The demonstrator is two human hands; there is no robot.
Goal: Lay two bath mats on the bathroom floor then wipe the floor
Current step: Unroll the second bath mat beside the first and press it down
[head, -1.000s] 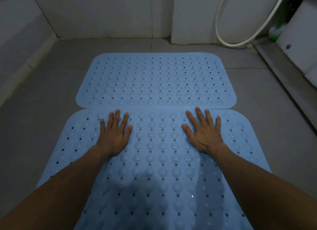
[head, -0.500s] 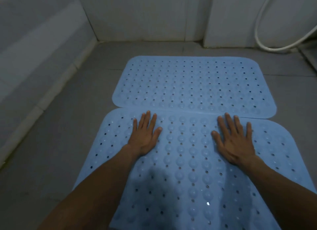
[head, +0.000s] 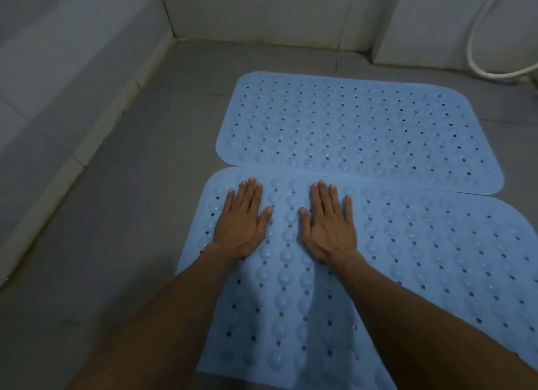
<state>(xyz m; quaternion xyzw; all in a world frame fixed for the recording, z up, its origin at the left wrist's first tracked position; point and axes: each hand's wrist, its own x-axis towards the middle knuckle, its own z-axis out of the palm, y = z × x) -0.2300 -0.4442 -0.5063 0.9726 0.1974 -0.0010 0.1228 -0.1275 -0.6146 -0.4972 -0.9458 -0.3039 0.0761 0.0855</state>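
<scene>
Two light blue rubber bath mats with bumps and small holes lie flat on the grey tiled floor (head: pixel 122 215). The far mat (head: pixel 364 127) sits toward the back wall, and its near edge overlaps the far edge of the near mat (head: pixel 436 258). My left hand (head: pixel 241 221) rests flat, palm down, on the near mat's far left corner. Close beside it, my right hand (head: pixel 329 224) also lies flat on the near mat, fingers spread. Neither hand holds anything.
White tiled walls rise on the left and at the back, meeting in a corner (head: pixel 171 31). A white shower hose (head: pixel 477 61) loops down at the upper right. Bare grey floor runs along the left of the mats.
Both hands have slid left along the near mat's far edge, and the right hand has closed in beside the left. The camera has swung left, showing more of the left wall.
</scene>
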